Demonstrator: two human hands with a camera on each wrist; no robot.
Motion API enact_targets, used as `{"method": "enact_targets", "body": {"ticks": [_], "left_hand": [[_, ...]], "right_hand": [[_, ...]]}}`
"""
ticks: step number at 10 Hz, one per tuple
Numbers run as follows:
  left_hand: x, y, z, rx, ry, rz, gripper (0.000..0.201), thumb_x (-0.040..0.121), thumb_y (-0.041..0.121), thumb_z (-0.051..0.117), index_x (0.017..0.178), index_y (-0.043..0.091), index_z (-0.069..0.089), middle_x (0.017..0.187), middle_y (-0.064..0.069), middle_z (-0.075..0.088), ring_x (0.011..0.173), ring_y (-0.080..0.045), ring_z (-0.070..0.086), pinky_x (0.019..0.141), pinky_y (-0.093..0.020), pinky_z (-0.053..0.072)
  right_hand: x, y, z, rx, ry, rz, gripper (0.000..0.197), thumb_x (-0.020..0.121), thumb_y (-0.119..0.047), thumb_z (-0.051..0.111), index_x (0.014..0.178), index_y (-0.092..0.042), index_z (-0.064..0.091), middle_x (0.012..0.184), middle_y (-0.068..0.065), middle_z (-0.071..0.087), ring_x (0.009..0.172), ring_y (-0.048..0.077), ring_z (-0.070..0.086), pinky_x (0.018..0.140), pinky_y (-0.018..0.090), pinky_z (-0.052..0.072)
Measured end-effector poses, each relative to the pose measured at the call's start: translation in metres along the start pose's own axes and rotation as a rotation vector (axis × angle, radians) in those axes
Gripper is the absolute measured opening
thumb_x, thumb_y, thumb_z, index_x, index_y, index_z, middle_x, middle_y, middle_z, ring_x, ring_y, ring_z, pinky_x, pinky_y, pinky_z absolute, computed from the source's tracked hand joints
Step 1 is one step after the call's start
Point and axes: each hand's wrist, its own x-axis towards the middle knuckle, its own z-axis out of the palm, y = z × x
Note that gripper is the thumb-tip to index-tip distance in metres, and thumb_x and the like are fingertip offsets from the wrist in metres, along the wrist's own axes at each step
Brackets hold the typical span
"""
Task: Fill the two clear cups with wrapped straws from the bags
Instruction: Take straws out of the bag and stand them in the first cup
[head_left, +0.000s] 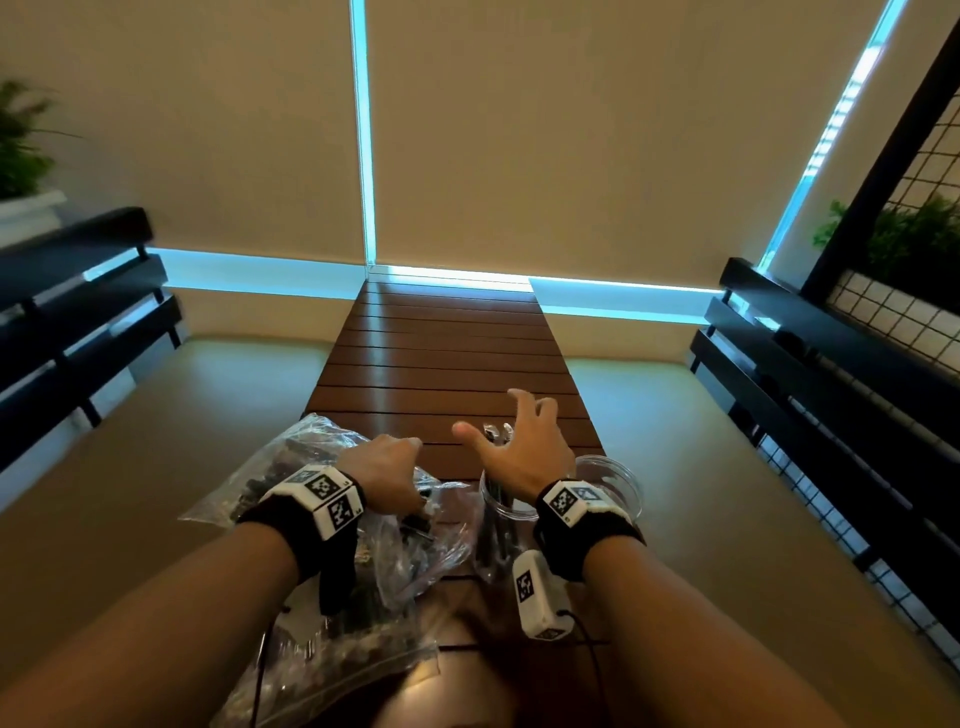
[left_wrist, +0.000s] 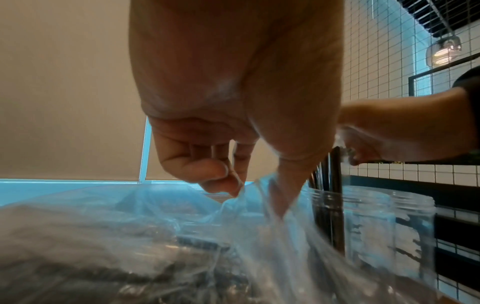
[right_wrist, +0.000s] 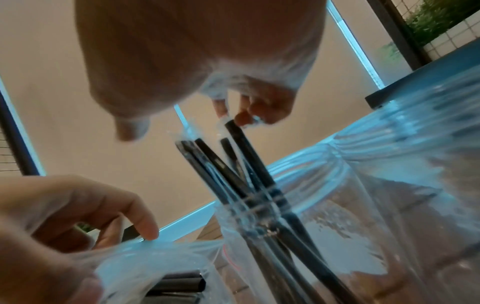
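A: Item one, the counter (head_left: 447, 353): narrow, dark brown wooden slats running crosswise, glossy where the window light fell.

B: Item two, the bag (head_left: 291, 457): clear crinkled plastic, lying at the near left of the counter, dark wrapped straws (right_wrist: 179, 281) heaped inside. The left hand (head_left: 387, 470) pinched a fold of its film between curled fingertips (left_wrist: 223, 185) and thumb.

A: Item three, the left cup (head_left: 506, 525): a clear, ridged cylinder, standing just right of the bag. Black straws in clear sleeves (right_wrist: 233, 164) stood in it, fanned and leaning.

B: The right hand (head_left: 519, 452) hovered above that cup, thumb spread wide; its fingertips (right_wrist: 242, 119) touched the top of the tallest straw, though a firm grip could not be made out.

A: Item four, the right cup (head_left: 621, 480): same clear plastic, wide round rim, beside the first, partly hidden behind the right wrist. No straws showed in it.
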Motion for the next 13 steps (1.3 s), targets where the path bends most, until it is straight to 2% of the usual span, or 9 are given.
{"method": "enact_targets", "body": {"ticks": [1,2,3,4,5,6,8,11,13], "left_hand": [[-0.003,-0.004,-0.005,-0.107,0.068,-0.055,0.028,0.079,0.027,0.063,0.104,0.017,0.063,0.109,-0.003,0.065,0.098,-0.020,0.060,0.082,-0.033,0.053],[-0.006,-0.008,-0.011,-0.162,0.149,-0.092,0.021,0.079,0.020,0.061,0.098,0.016,0.069,0.104,-0.002,0.069,0.095,-0.019,0.062,0.083,-0.033,0.053],[-0.008,-0.014,-0.015,-0.206,0.188,-0.093,0.020,0.078,0.014,0.061,0.094,0.016,0.073,0.100,-0.001,0.072,0.088,-0.017,0.062,0.075,-0.027,0.050],[-0.012,-0.018,-0.020,-0.257,0.209,-0.095,0.017,0.078,0.014,0.062,0.085,0.020,0.075,0.097,0.000,0.073,0.084,-0.015,0.061,0.072,-0.025,0.046],[-0.017,-0.018,-0.026,-0.281,0.224,-0.090,0.015,0.080,0.017,0.062,0.080,0.024,0.075,0.094,0.002,0.074,0.082,-0.014,0.062,0.073,-0.025,0.047],[-0.022,-0.017,-0.030,-0.295,0.240,-0.078,0.013,0.079,0.022,0.063,0.068,0.028,0.067,0.088,0.005,0.072,0.080,-0.015,0.062,0.071,-0.025,0.047],[-0.029,-0.019,-0.028,-0.388,0.239,0.007,0.012,0.081,0.013,0.062,0.078,0.019,0.073,0.081,0.006,0.070,0.077,-0.010,0.062,0.058,-0.019,0.043],[-0.028,-0.038,-0.022,-0.658,0.326,0.059,0.012,0.093,0.018,0.063,0.089,0.021,0.073,0.083,0.008,0.070,0.080,-0.008,0.064,0.068,-0.021,0.051],[-0.028,-0.060,-0.011,-0.341,0.229,0.063,0.021,0.088,0.024,0.066,0.109,0.022,0.069,0.112,0.004,0.055,0.102,-0.011,0.054,0.089,-0.025,0.044]], "right_hand": [[-0.002,-0.020,-0.005,-0.149,0.339,-0.263,0.042,0.082,-0.060,0.055,0.108,-0.027,0.054,0.107,-0.005,0.048,0.094,0.014,0.051,0.076,0.033,0.049],[-0.006,-0.049,-0.001,-0.183,0.166,-0.514,0.015,0.087,-0.036,0.056,0.080,-0.022,0.057,0.082,-0.008,0.055,0.075,0.012,0.052,0.068,0.031,0.050],[-0.010,-0.067,0.015,-0.354,-0.392,-0.460,0.012,0.087,-0.019,0.058,0.081,-0.012,0.065,0.080,0.003,0.065,0.070,0.021,0.063,0.068,0.036,0.058],[-0.016,-0.070,0.032,-0.480,-0.574,-0.407,0.007,0.091,-0.014,0.058,0.087,-0.007,0.058,0.100,0.016,0.063,0.082,0.033,0.062,0.070,0.036,0.053],[-0.022,-0.064,0.053,-0.455,-0.569,-0.427,0.023,0.092,-0.011,0.057,0.113,-0.004,0.061,0.115,0.016,0.060,0.103,0.034,0.061,0.079,0.035,0.046],[-0.026,-0.065,0.074,-0.473,-0.554,-0.425,0.027,0.091,-0.016,0.052,0.114,-0.005,0.062,0.117,0.016,0.061,0.109,0.034,0.058,0.085,0.040,0.047],[-0.026,-0.066,0.100,-0.350,-0.485,-0.288,0.039,0.091,-0.023,0.056,0.128,-0.011,0.052,0.128,0.010,0.054,0.118,0.031,0.054,0.094,0.037,0.047],[-0.016,-0.076,0.124,-0.441,-0.616,-0.263,0.037,0.094,-0.016,0.057,0.128,-0.004,0.052,0.127,0.014,0.059,0.116,0.030,0.058,0.090,0.036,0.046],[-0.022,-0.077,0.127,-0.531,-0.699,-0.400,0.032,0.095,-0.016,0.052,0.125,-0.004,0.056,0.129,0.016,0.056,0.123,0.030,0.052,0.101,0.039,0.042]]}}
